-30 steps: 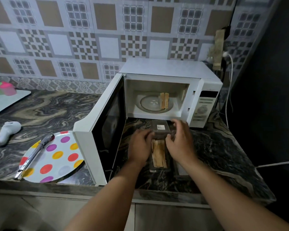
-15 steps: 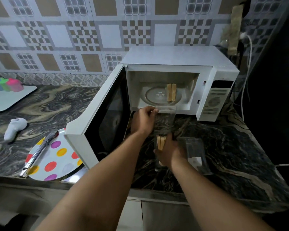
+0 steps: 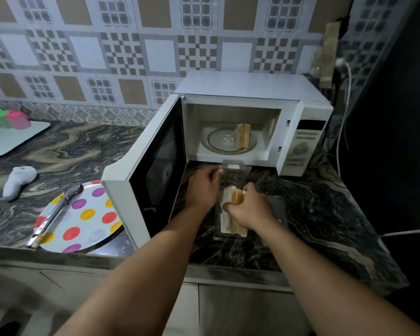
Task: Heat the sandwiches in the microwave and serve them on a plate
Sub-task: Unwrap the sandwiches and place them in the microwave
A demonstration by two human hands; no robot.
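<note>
The white microwave (image 3: 252,88) stands open, its door (image 3: 155,166) swung out to the left. One sandwich (image 3: 243,135) stands on the glass turntable (image 3: 218,141) inside. In front of it a clear plastic sandwich box (image 3: 230,169) lies open on the counter. My left hand (image 3: 204,187) holds the box's raised lid. My right hand (image 3: 249,207) grips a sandwich (image 3: 230,196) and lifts its upper end out of the box. A polka-dot plate (image 3: 83,217) lies left of the door.
Metal tongs (image 3: 56,212) lie across the plate. A second empty clear box (image 3: 277,209) sits just right of my right hand. A white object (image 3: 20,180) and a tray (image 3: 12,139) with coloured cups (image 3: 7,118) are at the far left. Cables hang at the right.
The box lid has been opened and held back by my left hand. My right hand has closed on the sandwich and raised its top end out of the box.
</note>
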